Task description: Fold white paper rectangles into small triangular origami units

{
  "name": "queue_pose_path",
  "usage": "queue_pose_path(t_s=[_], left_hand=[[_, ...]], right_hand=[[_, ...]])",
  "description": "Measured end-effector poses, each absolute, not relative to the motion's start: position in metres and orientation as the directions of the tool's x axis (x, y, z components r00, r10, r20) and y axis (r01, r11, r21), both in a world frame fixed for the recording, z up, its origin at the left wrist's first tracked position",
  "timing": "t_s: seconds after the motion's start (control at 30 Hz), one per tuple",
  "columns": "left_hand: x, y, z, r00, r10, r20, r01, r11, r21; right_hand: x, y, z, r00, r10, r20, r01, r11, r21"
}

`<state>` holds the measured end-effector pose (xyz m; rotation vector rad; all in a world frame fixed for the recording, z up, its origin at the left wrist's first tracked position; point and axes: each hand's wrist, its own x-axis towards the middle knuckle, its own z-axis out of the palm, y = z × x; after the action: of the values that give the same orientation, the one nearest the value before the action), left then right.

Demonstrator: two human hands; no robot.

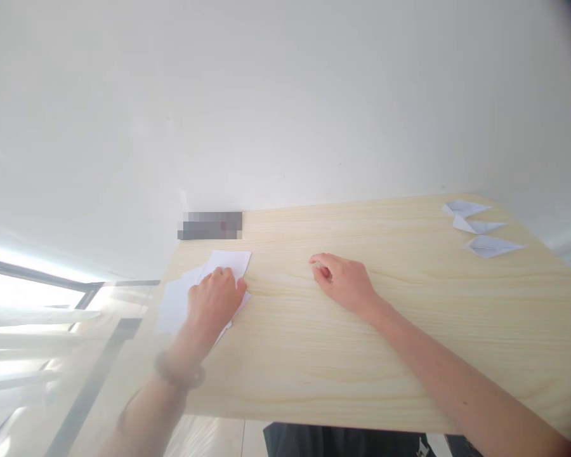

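A small stack of white paper sheets lies near the left edge of a pale wooden table. My left hand rests on top of the stack, fingers curled down onto the top sheet. My right hand lies on the bare wood in the middle of the table, fingers loosely curled and nothing visible in them. A beaded bracelet circles my left wrist.
Three folded white paper planes lie in a row at the far right corner. A dark blurred block sits at the table's back left edge. A white wall stands behind; a bright window frame is at the left.
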<state>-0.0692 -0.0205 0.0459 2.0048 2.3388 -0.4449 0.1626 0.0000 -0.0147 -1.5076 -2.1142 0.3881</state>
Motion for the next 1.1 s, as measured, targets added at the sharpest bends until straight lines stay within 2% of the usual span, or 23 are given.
queue_pose_path(t_s=[0.23, 0.4, 0.53, 0.6, 0.67, 0.73, 0.8, 0.87, 0.93, 1.0, 1.1], left_hand=[[-0.058, -0.023, 0.054, -0.171, 0.965, -0.197, 0.961, 0.12, -0.248], [-0.055, -0.029, 0.063, -0.153, 0.987, -0.044, 0.958, 0.137, -0.254], [-0.058, -0.033, 0.061, -0.085, 0.994, 0.063, 0.973, 0.096, -0.208], [-0.057, -0.032, 0.055, -0.023, 0.981, 0.193, 0.991, 0.047, -0.124], [-0.051, -0.028, 0.048, 0.149, 0.939, 0.31, 0.988, -0.15, -0.023], [-0.041, -0.02, 0.04, 0.335, 0.876, 0.348, 0.935, -0.355, -0.006], [-0.027, -0.009, 0.03, 0.346, 0.863, 0.368, 0.926, -0.377, 0.013], [-0.014, 0.002, 0.019, 0.284, 0.892, 0.353, 0.936, -0.337, 0.098], [-0.006, 0.011, 0.009, 0.28, 0.906, 0.316, 0.91, -0.356, 0.212], [-0.003, 0.017, 0.003, 0.288, 0.918, 0.272, 0.836, -0.38, 0.395], [-0.008, 0.021, 0.002, 0.328, 0.928, 0.175, 0.697, -0.363, 0.619]], right_hand=[[0.166, -0.001, -0.014, -0.249, 0.942, 0.224, 0.758, 0.333, -0.561], [0.167, 0.0, -0.013, -0.264, 0.936, 0.232, 0.739, 0.351, -0.575], [0.167, 0.0, -0.012, -0.26, 0.94, 0.22, 0.707, 0.341, -0.62], [0.169, 0.002, -0.011, -0.237, 0.953, 0.189, 0.647, 0.3, -0.701], [0.174, 0.007, -0.009, -0.195, 0.972, 0.131, 0.533, 0.217, -0.818], [0.184, 0.014, -0.008, -0.139, 0.988, 0.069, 0.391, 0.119, -0.913], [0.196, 0.022, -0.008, -0.06, 0.995, 0.076, 0.334, 0.092, -0.938], [0.208, 0.029, -0.01, 0.04, 0.985, 0.167, 0.417, 0.135, -0.899], [0.216, 0.033, -0.013, 0.071, 0.959, 0.276, 0.549, 0.193, -0.813], [0.219, 0.035, -0.017, 0.036, 0.952, 0.305, 0.643, 0.211, -0.736], [0.217, 0.034, -0.019, -0.115, 0.949, 0.293, 0.678, 0.291, -0.675]])
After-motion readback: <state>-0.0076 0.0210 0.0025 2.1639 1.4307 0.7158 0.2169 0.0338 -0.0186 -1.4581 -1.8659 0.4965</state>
